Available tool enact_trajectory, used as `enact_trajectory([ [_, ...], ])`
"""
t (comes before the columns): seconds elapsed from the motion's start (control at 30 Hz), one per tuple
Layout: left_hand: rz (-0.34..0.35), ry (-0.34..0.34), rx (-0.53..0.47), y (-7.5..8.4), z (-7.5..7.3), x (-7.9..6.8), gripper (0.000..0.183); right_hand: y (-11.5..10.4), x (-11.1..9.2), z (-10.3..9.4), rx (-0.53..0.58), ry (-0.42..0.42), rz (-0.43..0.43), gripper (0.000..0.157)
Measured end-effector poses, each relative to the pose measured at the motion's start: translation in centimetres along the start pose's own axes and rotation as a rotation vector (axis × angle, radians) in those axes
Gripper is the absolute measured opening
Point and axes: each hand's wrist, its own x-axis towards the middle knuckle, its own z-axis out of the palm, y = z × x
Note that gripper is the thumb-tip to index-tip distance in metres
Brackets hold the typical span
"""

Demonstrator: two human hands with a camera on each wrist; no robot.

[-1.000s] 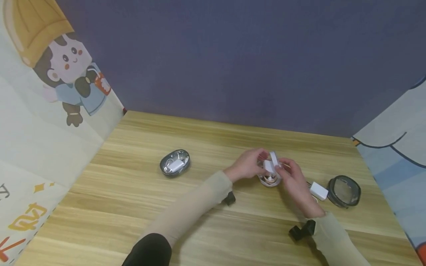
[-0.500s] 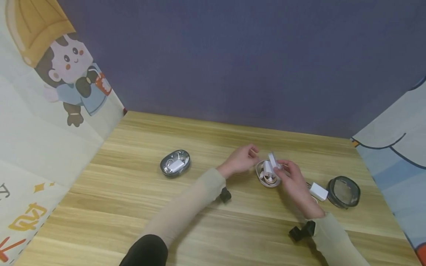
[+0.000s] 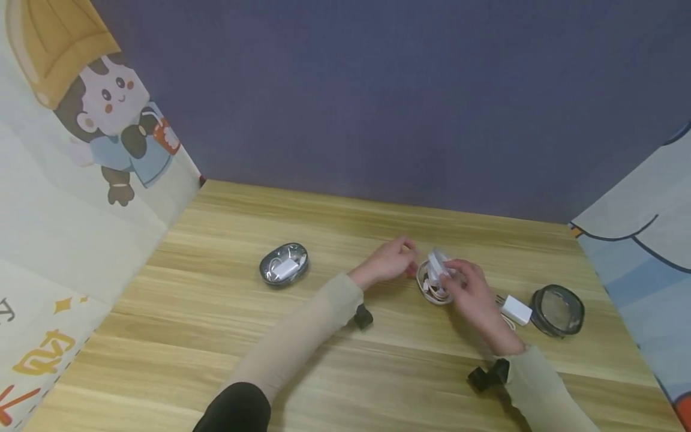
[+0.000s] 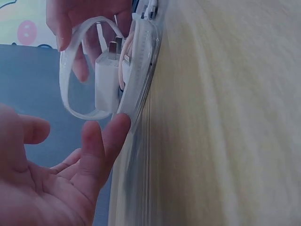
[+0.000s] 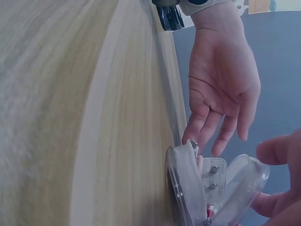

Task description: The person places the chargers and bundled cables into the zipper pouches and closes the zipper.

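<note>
A small round zip case (image 3: 423,293) with a clear body and whitish trim stands unzipped on the table. Inside it are a white plug charger (image 4: 107,84) with metal prongs and a coiled pale cable (image 3: 436,293). My right hand (image 3: 477,300) pinches the raised clear lid (image 5: 247,188) between thumb and fingers, and the lid leans over the charger. On the case's left side is my left hand (image 3: 385,262). Its fingers are loosely bent, and the fingertips touch the case's edge in the left wrist view.
A dark-rimmed clear case (image 3: 284,264) holding a white charger lies to the left. To the right, another white charger (image 3: 516,310) with a cable sits beside a second dark-rimmed case (image 3: 558,310). A dark blue panel (image 3: 378,108) stands behind the wooden table (image 3: 216,336).
My left hand has let go of the charger area and moved left to the case's side. My right hand has tipped the lid lower over the charger.
</note>
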Motion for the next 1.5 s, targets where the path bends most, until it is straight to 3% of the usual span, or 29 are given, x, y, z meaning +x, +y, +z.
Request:
enact_trajectory([
  [0.2, -0.034, -0.024, -0.101, 0.0, 0.2, 0.0, 0.030, 0.2, 0.0, 0.2, -0.039, 0.005, -0.042, 0.039],
  [0.57, -0.046, -0.017, -0.143, 0.2, 0.3, -0.1, 0.035, 0.5, 0.3, 0.2, -0.051, 0.020, -0.083, 0.037],
  [0.77, -0.038, -0.023, -0.142, 0.2, 0.4, -0.1, 0.036, 0.9, 0.8, 0.1, -0.007, -0.018, 0.013, 0.066],
  [0.9, -0.047, -0.020, -0.105, 0.3, 0.2, -0.3, 0.037, 1.4, 1.4, -0.3, 0.017, -0.089, 0.084, 0.081],
  [1.0, -0.065, -0.019, -0.099, 0.3, 0.2, -0.3, 0.037, 1.6, 1.8, -0.6, 0.054, -0.156, 0.133, 0.082],
  [1.13, -0.087, -0.036, -0.167, 0.1, 0.3, -0.3, 0.035, 1.6, 2.2, -1.0, 0.068, -0.193, 0.184, 0.076],
  [1.3, -0.108, -0.051, -0.256, 0.1, 0.1, -0.5, 0.040, 1.4, 2.5, -0.9, 0.010, -0.220, 0.196, 0.080],
  [1.5, -0.119, -0.064, -0.360, 0.1, -0.2, -0.8, 0.044, 1.2, 2.7, -0.8, 0.063, -0.237, 0.200, 0.077],
])
